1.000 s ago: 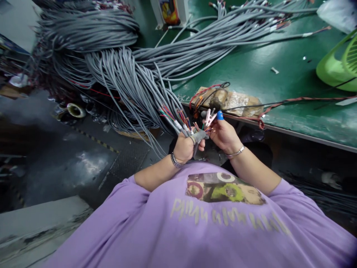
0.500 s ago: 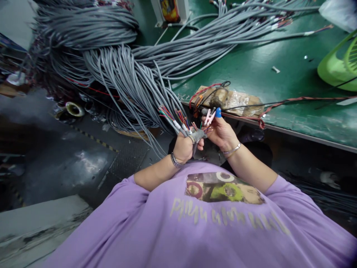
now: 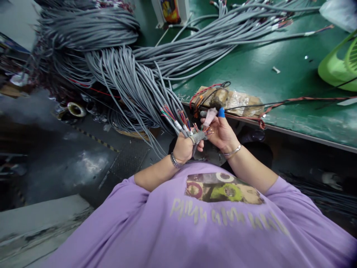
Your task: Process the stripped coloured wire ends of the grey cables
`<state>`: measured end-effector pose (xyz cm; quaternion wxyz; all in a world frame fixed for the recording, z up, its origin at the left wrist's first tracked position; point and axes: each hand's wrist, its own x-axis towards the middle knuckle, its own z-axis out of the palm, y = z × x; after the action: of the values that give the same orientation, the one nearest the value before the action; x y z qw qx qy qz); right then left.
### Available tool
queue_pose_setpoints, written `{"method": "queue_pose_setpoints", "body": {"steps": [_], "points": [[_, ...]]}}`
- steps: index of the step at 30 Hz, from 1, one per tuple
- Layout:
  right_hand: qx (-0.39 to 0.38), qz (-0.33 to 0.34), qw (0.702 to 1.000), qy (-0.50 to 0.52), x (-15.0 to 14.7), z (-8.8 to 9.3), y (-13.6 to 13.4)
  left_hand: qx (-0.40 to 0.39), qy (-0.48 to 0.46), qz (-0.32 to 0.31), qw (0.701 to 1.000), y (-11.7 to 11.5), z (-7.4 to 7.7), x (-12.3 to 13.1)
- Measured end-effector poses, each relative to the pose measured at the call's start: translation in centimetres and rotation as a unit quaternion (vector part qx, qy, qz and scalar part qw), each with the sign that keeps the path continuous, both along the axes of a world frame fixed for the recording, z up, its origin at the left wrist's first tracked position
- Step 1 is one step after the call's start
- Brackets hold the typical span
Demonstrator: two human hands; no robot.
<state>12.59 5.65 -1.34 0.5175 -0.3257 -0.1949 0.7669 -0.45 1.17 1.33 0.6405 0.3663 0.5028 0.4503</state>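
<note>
My left hand (image 3: 184, 148) is closed around a grey cable (image 3: 198, 137) whose stripped end shows thin coloured wires. Beside it, other grey cables with white bands and coloured wire ends (image 3: 169, 113) reach down from a large bundle (image 3: 125, 74). My right hand (image 3: 221, 134), with a blue cover on one fingertip, is at the wire ends of the held cable. A pink clip-like tool (image 3: 210, 117), blurred, is in its fingers. The wires between the two hands are too small to tell apart.
On the green table (image 3: 292, 78), a taped brown block (image 3: 237, 102) with red and black leads lies at the near edge. A green basket (image 3: 337, 69) stands at the right. A cable coil (image 3: 92, 28) is piled at the upper left.
The pink tool has turned in my right fingers, its two arms no longer seen apart. The blue-covered fingertip has shifted slightly right. My left hand has hardly moved.
</note>
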Motion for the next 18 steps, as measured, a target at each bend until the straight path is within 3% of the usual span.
{"method": "queue_pose_setpoints", "body": {"steps": [5,11,15,18], "points": [[-0.021,-0.001,0.999,0.036,0.2,0.3,-0.2,0.013,-0.008,-0.008,1.000,-0.7,0.0,-0.7],[0.027,0.001,1.000,0.016,0.3,-0.6,-0.2,0.022,-0.022,0.000,1.000,-0.7,0.0,-0.9],[0.065,-0.053,0.996,-0.031,0.0,-0.9,-0.3,0.015,-0.031,0.008,0.999,-0.1,0.3,-0.5],[0.091,-0.138,0.982,-0.092,-0.4,-1.1,-0.3,0.015,-0.040,0.014,0.999,0.2,0.4,-0.3]]}}
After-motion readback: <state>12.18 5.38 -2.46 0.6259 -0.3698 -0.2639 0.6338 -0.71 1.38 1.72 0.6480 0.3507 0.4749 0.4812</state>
